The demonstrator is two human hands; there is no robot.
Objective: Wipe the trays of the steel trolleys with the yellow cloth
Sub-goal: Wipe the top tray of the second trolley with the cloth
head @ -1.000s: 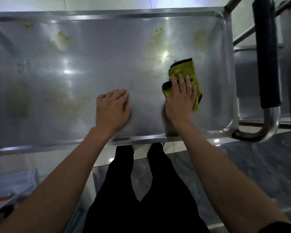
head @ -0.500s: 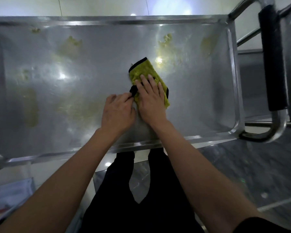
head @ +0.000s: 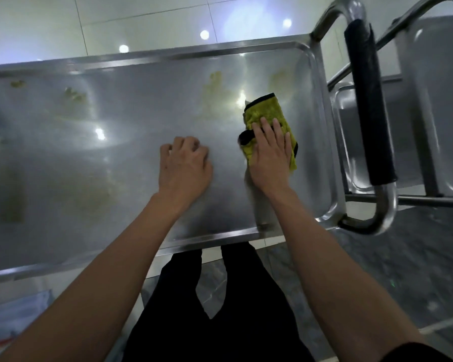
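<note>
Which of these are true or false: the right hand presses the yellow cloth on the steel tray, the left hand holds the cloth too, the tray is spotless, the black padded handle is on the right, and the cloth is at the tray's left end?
1. The right hand presses the yellow cloth with black edging flat on the steel trolley tray. True.
2. The left hand holds the cloth too. False: it rests on bare steel, apart from the cloth.
3. The tray is spotless. False: yellowish smears remain.
4. The black padded handle is on the right. True.
5. The cloth is at the tray's left end. False: it is near the right end.
</note>
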